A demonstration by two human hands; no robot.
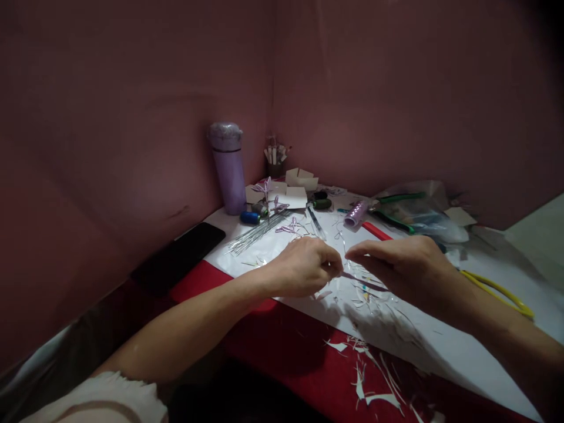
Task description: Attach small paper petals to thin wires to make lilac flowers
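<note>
My left hand (pixel 308 267) is closed in a pinch above the white sheet, with one end of a thin dark purple strip (pixel 368 283) at its fingertips. The strip slants down to the right and passes beneath my right hand (pixel 408 264). That hand faces the left one with its fingers pressed together, the tips close to the left fingertips; whatever they grip is too small to make out. Beyond the hands lie purple looped wire shapes (pixel 288 225), a bundle of thin metal wires (pixel 259 232) and a shiny purple spool (pixel 356 214).
A purple tumbler (pixel 230 176) stands near the wall corner. A black phone-like slab (pixel 178 255) lies left. Yellow-handled scissors (pixel 497 291) are beside my right forearm. Thread spools (pixel 250 218), a plastic pouch (pixel 423 211) and paper scraps (pixel 370 388) are spread around.
</note>
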